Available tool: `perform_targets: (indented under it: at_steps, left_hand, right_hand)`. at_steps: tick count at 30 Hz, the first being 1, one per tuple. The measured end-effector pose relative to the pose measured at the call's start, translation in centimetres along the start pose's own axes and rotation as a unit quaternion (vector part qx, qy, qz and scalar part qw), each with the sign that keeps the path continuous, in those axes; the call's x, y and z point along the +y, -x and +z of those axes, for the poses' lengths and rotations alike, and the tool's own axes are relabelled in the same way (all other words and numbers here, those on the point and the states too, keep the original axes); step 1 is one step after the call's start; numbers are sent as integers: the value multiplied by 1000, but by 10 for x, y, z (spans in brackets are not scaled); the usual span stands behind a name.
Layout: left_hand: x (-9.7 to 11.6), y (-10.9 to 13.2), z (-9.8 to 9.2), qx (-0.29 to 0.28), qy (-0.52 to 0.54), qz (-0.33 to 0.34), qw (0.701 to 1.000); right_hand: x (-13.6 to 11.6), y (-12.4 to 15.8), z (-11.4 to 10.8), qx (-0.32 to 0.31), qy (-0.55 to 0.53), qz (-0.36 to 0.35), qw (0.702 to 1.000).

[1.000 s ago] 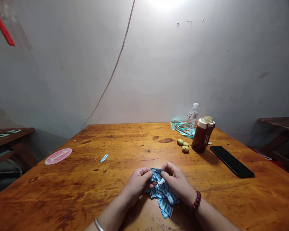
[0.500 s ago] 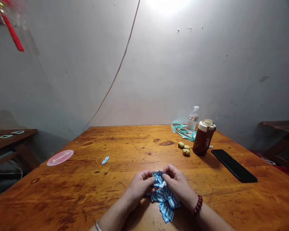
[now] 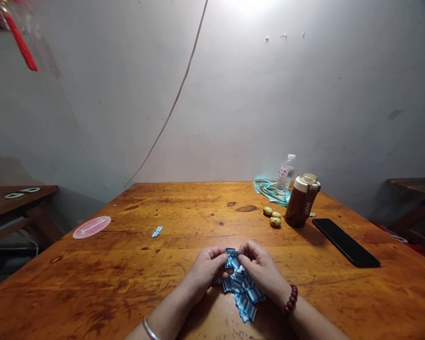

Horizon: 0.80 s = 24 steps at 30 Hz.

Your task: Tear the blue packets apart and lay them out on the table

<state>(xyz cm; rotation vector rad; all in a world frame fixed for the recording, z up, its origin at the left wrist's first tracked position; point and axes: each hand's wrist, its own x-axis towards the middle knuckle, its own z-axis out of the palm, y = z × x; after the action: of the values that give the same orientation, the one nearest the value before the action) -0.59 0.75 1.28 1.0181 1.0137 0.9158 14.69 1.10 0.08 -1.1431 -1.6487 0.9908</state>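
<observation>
Pinching, head view: the upper part of a cluster of blue-and-white slips (image 3: 231,261) is held by the left hand (image 3: 206,271) and the right hand (image 3: 261,268), with thumbs drawn close against forefingers; how many slips are gripped cannot be told.
Lower slips: the rest of the cluster is spread, overlapping, between and below the hands, close over the near middle of the wooden surface (image 3: 184,208); a small white patch (image 3: 240,269) is shown among them.
Wrists: a silver bangle (image 3: 149,328) is worn on the left, a dark red bead bracelet (image 3: 292,300) on the right.
Stray slip (image 3: 157,231): one piece of matching colours is laid flat, well apart from the cluster, beyond the left hand.
Pink disc (image 3: 92,227): it is placed near the left edge, marked with a pale figure.
Egg-shaped items (image 3: 275,221): three, yellowish, are grouped just beside the tumbler.
Brown tumbler (image 3: 301,203): it is stood upright, topped by a cream lid and lettered "SPORT".
Water bottle (image 3: 286,174): it is set behind the tumbler, with turquoise ribbon (image 3: 269,191) looped beside it.
Black smartphone (image 3: 345,242): it is laid flat to the right.
Grey wall (image 3: 233,104): it is crossed by a slanting cable (image 3: 182,85).
</observation>
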Motion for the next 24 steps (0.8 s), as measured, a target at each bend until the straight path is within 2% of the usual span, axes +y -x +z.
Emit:
perform_targets:
  at_steps: [6, 10, 14, 17, 19, 21, 23, 24]
  left_hand:
    - [-2, 1, -3, -40, 29, -4, 999]
    - [-5, -2, -6, -12, 14, 7, 1000]
    - [-3, -7, -10, 24, -11, 14, 1000]
    - [-2, -7, -14, 46, -88, 37, 994]
    - [-1, -5, -16, 59, -194, 97, 974]
    - [1, -2, -18, 83, -301, 172, 934]
    - [6, 2, -16, 104, -356, 225, 901]
    - [8, 3, -15, 106, -359, 236, 897]
  right_hand:
    - [-1, 0, 0, 0, 2, -1, 1000]
    - [-1, 0, -1, -1, -14, 7, 1000]
    - [-2, -2, -4, 12, -77, 44, 996]
    - [-5, -4, -5, 13, -134, 77, 988]
    - [-7, -4, -5, 13, -157, 91, 983]
    - [-9, -3, -4, 14, -167, 95, 981]
    - [-9, -3, -3, 12, -169, 95, 981]
    - [-8, -3, -3, 9, -170, 95, 981]
